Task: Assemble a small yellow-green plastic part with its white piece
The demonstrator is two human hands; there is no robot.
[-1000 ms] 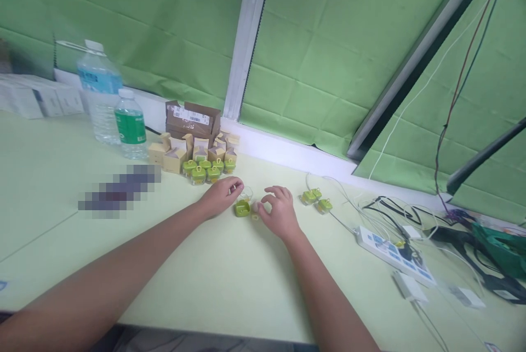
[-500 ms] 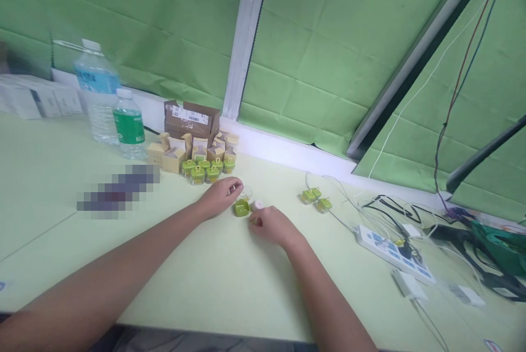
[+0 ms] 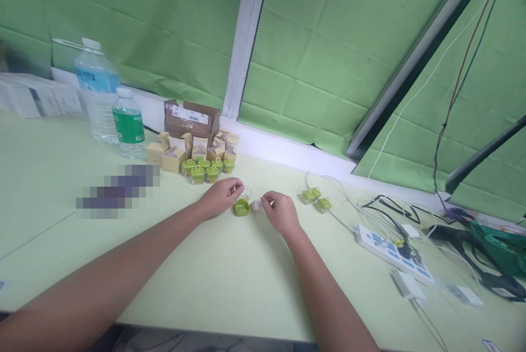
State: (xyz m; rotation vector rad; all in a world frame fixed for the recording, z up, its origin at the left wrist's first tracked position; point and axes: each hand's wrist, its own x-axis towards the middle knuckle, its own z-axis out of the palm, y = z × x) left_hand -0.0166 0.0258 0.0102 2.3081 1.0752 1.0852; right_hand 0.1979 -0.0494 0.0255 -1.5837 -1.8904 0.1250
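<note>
My left hand (image 3: pixel 224 196) rests on the table with its fingers curled together, and whatever is in them is too small to make out. Beside its fingertips stands a small clear jar (image 3: pixel 247 192), partly hidden. Just in front of the jar lies a hollow green lid (image 3: pixel 241 208), its open side facing up. My right hand (image 3: pixel 281 212) has thumb and forefinger pinched at the edge of a small pinkish-white round piece (image 3: pixel 256 206), right of the lid. The rest of its fingers are curled in.
Several green-lidded jars (image 3: pixel 197 175) stand before open cardboard boxes (image 3: pixel 173 160) and a brown carton (image 3: pixel 189 122). Two water bottles (image 3: pixel 129 127) are at left. More green-lidded jars (image 3: pixel 323 205) sit at right, near a power strip (image 3: pixel 392 253) and tangled cables. A blurred-out patch lies at left.
My right hand has moved up and slightly right, from below the pinkish-white piece to its right side. That piece looks slightly shifted or tilted. My left hand has stayed put.
</note>
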